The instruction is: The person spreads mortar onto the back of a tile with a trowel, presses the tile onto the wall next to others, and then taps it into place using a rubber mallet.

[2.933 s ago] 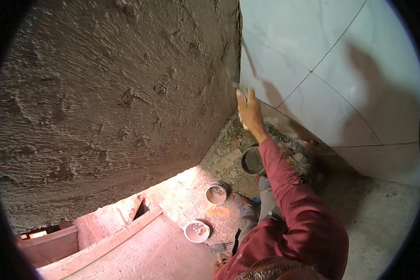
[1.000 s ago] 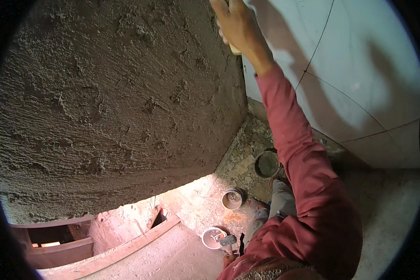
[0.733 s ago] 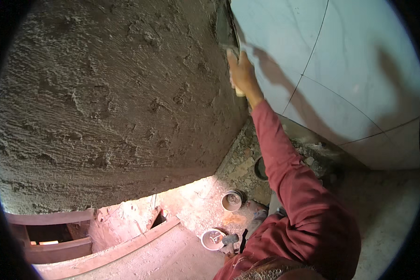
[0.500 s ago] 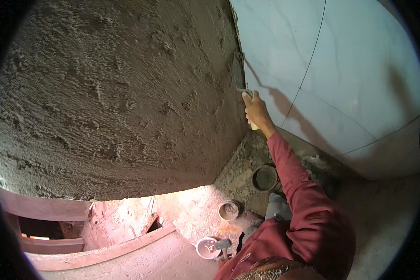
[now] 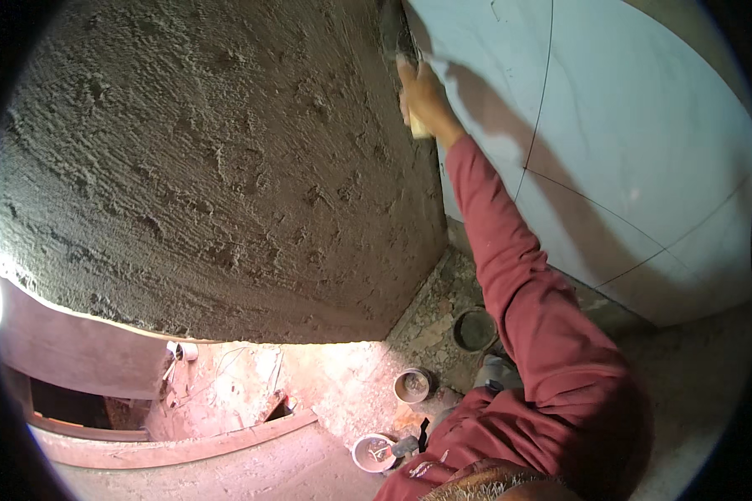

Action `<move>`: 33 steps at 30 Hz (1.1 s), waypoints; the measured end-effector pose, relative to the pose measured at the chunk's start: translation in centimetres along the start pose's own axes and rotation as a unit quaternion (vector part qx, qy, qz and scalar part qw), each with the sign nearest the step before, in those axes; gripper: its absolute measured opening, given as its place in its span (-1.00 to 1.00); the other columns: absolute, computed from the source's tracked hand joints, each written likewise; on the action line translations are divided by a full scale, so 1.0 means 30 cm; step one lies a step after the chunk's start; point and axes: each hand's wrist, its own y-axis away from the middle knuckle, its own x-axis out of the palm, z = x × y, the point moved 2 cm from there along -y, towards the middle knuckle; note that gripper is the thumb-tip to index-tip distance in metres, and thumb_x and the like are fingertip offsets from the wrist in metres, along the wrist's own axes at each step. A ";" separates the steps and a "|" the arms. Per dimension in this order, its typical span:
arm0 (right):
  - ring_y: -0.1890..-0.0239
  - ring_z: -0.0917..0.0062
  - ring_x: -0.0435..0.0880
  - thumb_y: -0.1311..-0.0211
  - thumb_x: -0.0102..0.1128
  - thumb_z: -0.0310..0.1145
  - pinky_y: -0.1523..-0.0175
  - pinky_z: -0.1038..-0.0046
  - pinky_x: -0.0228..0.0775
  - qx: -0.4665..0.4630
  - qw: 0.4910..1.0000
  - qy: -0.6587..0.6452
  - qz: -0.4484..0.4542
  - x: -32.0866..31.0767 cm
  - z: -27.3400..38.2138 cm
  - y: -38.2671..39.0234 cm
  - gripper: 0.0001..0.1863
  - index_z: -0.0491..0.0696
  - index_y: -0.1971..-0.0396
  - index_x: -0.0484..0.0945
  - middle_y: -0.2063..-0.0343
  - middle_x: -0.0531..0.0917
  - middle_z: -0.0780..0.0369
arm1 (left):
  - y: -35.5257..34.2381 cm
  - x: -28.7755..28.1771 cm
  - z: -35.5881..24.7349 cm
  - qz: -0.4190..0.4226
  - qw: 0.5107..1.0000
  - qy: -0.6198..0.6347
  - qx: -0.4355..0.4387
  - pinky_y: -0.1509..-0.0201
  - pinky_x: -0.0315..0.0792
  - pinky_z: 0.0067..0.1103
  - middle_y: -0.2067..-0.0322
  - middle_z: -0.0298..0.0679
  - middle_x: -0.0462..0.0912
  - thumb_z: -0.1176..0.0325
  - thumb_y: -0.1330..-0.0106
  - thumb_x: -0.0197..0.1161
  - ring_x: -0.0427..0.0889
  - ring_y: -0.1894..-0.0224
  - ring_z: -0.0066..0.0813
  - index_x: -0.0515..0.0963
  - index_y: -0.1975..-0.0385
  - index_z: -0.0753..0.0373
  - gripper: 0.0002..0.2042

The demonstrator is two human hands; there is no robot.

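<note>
While the right arm in its dark red sleeve (image 5: 518, 275) stretches up and away from the body, the right hand (image 5: 422, 96) is pressed into the far corner where the rough grey mortar wall (image 5: 209, 167) meets the pale tiled wall (image 5: 627, 142). Its fingers are closed around a small yellowish tool (image 5: 418, 128), perhaps a sponge or a wooden handle; the view is too small and shadowed to tell which. Only the lower end of that tool shows below the palm, touching the edge of the tile right at the joint. The hand's shadow falls on the tiles just to its right.

Nearer, on the rubble-strewn floor at the foot of the corner, a dark round bowl (image 5: 475, 331) sits just beside the sleeve. Left of it stands a small grey tin (image 5: 412, 386), and nearer still a white bowl (image 5: 374, 453) with a tool resting on its rim. To the near left runs a reddish ledge (image 5: 184, 447). No left hand shows.
</note>
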 end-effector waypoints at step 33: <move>0.57 0.27 0.63 -0.47 0.00 0.13 0.41 0.25 0.48 0.374 0.924 0.058 -0.052 -0.349 -1.539 0.451 -0.30 -0.18 -0.28 0.31 0.41 0.67 -0.02 | 0.125 -0.011 0.197 -0.017 0.994 0.023 -0.109 0.07 0.54 -0.34 0.29 -0.12 0.74 0.23 -0.28 0.32 0.70 0.25 -0.25 0.71 0.09 0.25 -0.70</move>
